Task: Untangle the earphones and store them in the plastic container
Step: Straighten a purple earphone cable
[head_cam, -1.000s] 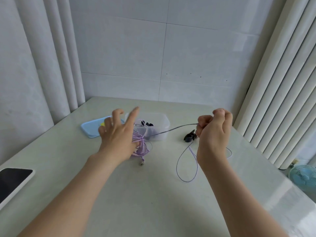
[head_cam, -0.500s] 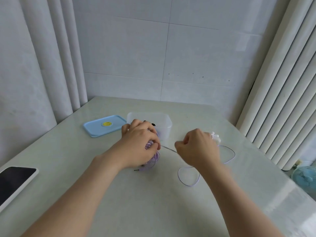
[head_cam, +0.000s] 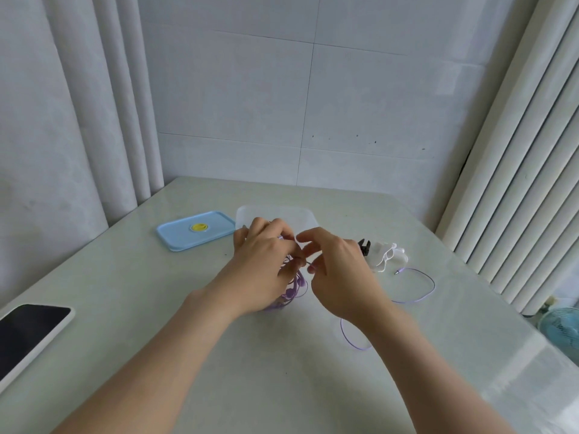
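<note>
Purple earphones [head_cam: 291, 289] bunched in a loose knot right under the left hand [head_cam: 266, 264], low over the counter [head_cam: 282, 377], buds and coils peeking out below the palm. Part of the cord already free, by the look of it: one loop lying beside the right wrist, a wider one sweeping round beyond the right hand [head_cam: 338, 270] to the plug [head_cam: 398, 272]. Knot itself not yet undone, though, and nothing purple seen inside the plastic container [head_cam: 275, 214] (interior mostly hidden behind the fingers). So, roughly midway on the untangling, with coiling and storing all left to do.

Left hand curled round the bundle, fingertips closing on the cord at the top. Right hand meeting it fingertip to fingertip, thumb and forefinger pinching the same strand, other fingers loosely bent. Container just past the left knuckles, open; blue lid [head_cam: 195, 230] flat on the counter off to that hand's outer side. White earphones [head_cam: 388, 255] and a small black object [head_cam: 364, 245] just beyond the right hand. Phone [head_cam: 28, 330] far out to the left, at the counter's edge.
</note>
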`<state>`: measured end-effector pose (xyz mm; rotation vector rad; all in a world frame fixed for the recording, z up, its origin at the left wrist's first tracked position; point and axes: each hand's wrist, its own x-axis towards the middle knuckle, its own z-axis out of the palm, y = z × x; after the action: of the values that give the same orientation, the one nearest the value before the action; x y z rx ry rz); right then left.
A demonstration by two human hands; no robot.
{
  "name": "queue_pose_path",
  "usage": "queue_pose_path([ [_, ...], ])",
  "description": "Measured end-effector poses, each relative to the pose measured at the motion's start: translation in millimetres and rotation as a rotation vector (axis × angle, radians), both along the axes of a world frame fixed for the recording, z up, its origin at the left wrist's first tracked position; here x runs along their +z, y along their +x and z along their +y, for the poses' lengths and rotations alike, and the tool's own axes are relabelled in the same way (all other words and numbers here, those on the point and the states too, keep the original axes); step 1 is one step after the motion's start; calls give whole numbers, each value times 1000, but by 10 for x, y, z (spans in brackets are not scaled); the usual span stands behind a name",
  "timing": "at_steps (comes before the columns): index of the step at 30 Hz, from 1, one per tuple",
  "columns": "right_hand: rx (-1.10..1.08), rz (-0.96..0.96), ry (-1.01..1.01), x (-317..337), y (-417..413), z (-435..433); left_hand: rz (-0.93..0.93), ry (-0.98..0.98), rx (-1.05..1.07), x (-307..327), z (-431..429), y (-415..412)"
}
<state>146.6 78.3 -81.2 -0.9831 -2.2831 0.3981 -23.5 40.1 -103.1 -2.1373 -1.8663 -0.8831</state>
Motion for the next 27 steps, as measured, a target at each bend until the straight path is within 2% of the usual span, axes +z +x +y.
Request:
queue_pose_path([
  [3,-80,-70,-59,-41,-9,51,-17,-18,-7,4,8,-6],
  [7,-84,-12,-89,-50,-7,97,-23,-82,-36,12,5,-32],
  [11,-25,-78,4,-79,52,153,-21,-152,-46,3,-16,-91],
  [14,-40,-113,57,-95,102,225,3,-128,3,20,-31,-131],
  [17,-84,-31,24,-33,153,235,-30,-46,77,46,-33,-120],
  [20,-111,149,-161,50,187,216,-34,50,206,76,-34,-154],
  [24,-167,354,-379,156,226,199,77,160,376,67,-41,-264],
  [26,-235,386,-357,145,208,203,94,160,425,49,-43,-284],
  [27,-313,342,-271,129,201,210,87,149,448,46,-44,-293],
])
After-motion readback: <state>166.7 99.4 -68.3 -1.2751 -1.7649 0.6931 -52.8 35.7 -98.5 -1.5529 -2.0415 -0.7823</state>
